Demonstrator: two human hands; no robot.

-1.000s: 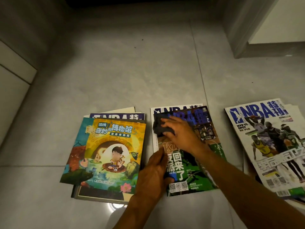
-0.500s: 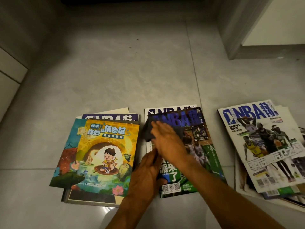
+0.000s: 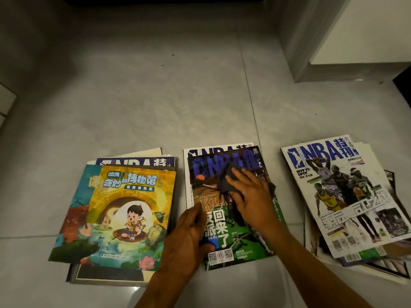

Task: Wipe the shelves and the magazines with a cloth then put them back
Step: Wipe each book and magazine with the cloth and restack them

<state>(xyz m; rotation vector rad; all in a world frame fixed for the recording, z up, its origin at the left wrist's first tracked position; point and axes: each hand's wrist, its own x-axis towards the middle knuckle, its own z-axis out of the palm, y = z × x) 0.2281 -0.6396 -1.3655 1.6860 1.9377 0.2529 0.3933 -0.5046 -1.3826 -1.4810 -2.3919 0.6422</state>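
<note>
Three piles of magazines lie on the grey tiled floor. The middle pile is topped by a green and blue NBA magazine (image 3: 224, 238). My right hand (image 3: 249, 194) presses a dark cloth (image 3: 224, 183) flat on the upper part of its cover. My left hand (image 3: 189, 238) rests on that magazine's lower left edge, thumb on the cover, holding it down. The left pile is topped by a yellow cartoon children's magazine (image 3: 124, 210). A white NBA magazine (image 3: 340, 196) tops the right pile.
The tiled floor (image 3: 155, 96) stretches beyond the piles. A white cabinet base or wall corner (image 3: 311, 52) stands at the back right. A pale panel edge (image 3: 5, 103) shows at the far left.
My right hand has slid the cloth to the right across the top of the middle magazine's cover. My left hand has stayed on the lower left edge.
</note>
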